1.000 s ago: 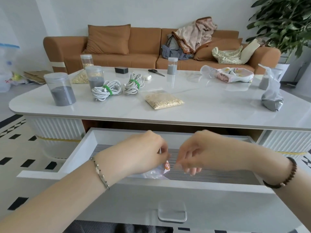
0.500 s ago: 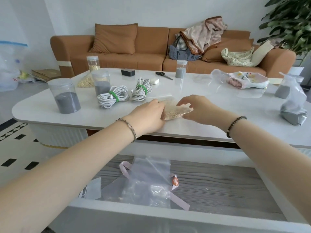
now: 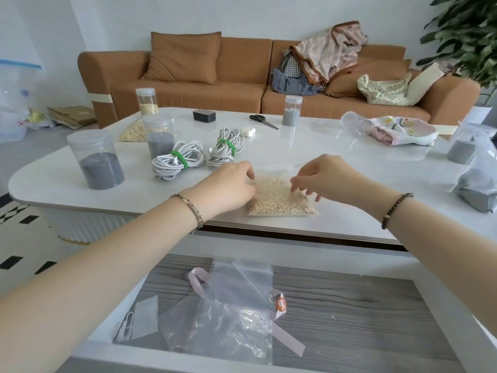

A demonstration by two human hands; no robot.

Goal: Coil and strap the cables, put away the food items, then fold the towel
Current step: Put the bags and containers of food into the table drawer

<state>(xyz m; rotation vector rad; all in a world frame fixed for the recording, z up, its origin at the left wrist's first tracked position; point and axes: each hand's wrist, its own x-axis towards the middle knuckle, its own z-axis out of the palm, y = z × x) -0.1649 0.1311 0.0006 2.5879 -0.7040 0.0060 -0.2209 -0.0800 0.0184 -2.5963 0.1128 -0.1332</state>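
On the white table (image 3: 309, 141) at left, two coiled cables (image 3: 177, 162), strapped in green; at centre, left hand (image 3: 231, 188), fingers curled, gripping the left edge of the bag of oats (image 3: 279, 201), flat near the table's front edge; right hand (image 3: 322, 176), fingertips down on its upper right corner, grip impossible to tell.

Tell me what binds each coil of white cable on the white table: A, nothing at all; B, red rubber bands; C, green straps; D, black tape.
C: a green strap wraps the left coil of white cable, and a second green strap wraps the right coil.
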